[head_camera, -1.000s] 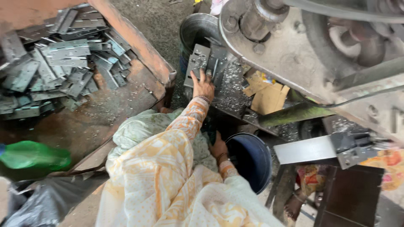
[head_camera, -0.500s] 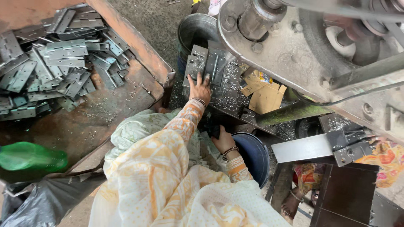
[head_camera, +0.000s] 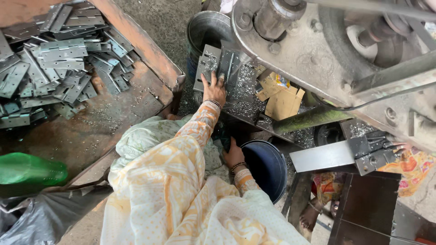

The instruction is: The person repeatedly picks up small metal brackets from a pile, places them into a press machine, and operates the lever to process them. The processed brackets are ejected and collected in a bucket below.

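The left hand lies palm down, fingers spread flat, on a stack of grey metal hinge plates that rests on the machine surface. The fingertips press on the plates; nothing is pinched between them. The stack sits at the near edge of that surface, just beside a round steel bucket and below the large grey machine housing. Fine metal shavings cover the surface around the plates. Torn cardboard pieces lie to the right of the hand, near the housing.

The right hand is lower, at the rim of a dark blue bucket. The fingers curl loosely downward into shadow; whether they grip anything cannot be told. Both wrists carry bangles, and the sleeves are orange and white patterned cloth.

To the left, well apart from both hands, a rust-coloured tray holds a loose pile of hinge plates. A green plastic bottle lies at the left edge, above a grey plastic sheet. A flat steel bar projects from a clamp at the right.
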